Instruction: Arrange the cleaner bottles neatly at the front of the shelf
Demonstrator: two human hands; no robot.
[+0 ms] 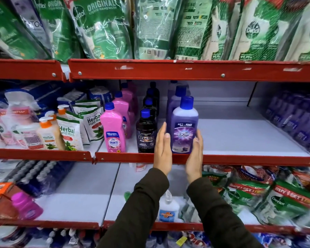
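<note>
While flanking the purple bottle (184,126), both hands flat, upright.

I've got just the one wide-angle view here, riding on the person's head, facing straight into the red-edged metal shelf unit (186,69) from close in and tilting slightly down. The middle white shelf board (240,133) sits near centre frame at arm's reach, both dark-sleeved forearms come up from the bottom edge, and the lens bends the upper and lower tiers outward at the margins.
</note>
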